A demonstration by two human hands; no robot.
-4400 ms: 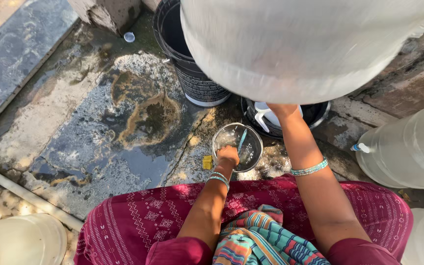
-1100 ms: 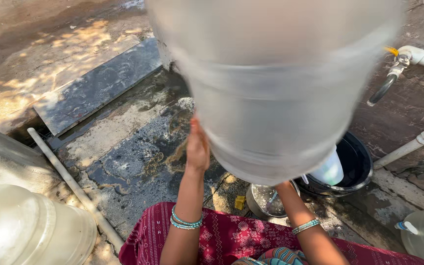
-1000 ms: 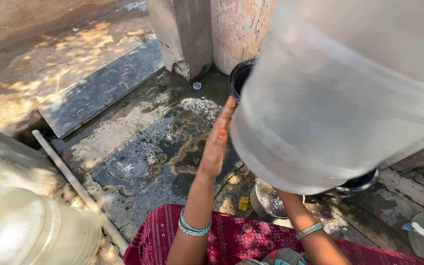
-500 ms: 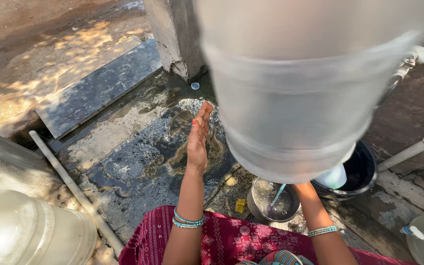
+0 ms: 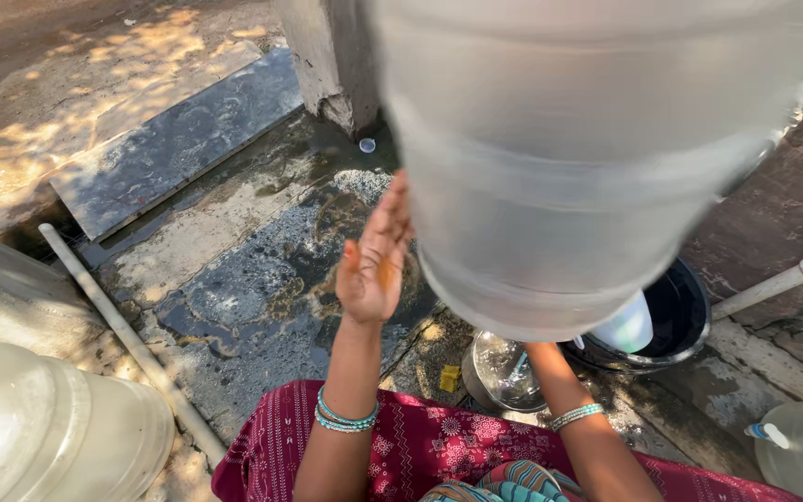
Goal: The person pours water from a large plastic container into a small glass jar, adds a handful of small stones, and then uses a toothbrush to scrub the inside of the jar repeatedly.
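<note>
The left hand [image 5: 375, 260] is spread flat, fingers straight, its fingertips pressed to the side of a large translucent water jug [image 5: 578, 158] tipped up over the wet stone floor [image 5: 234, 279]. The jug hides the right hand, so its grip can't be told. Below sit a steel bowl [image 5: 504, 372] and a black tub [image 5: 671, 316].

Plastic, steel, wet stone and cloth

We see a large jug [image 5: 587, 158] of translucent, smooth plastic; a shiny metal bowl [image 5: 504, 372]; a glossy black plastic tub [image 5: 680, 316]; a matt white plastic pipe [image 5: 773, 288]; rough concrete ground [image 5: 234, 279], wet and glistening in patches; and soft maroon printed cloth [image 5: 439, 446] over our lap.
</note>
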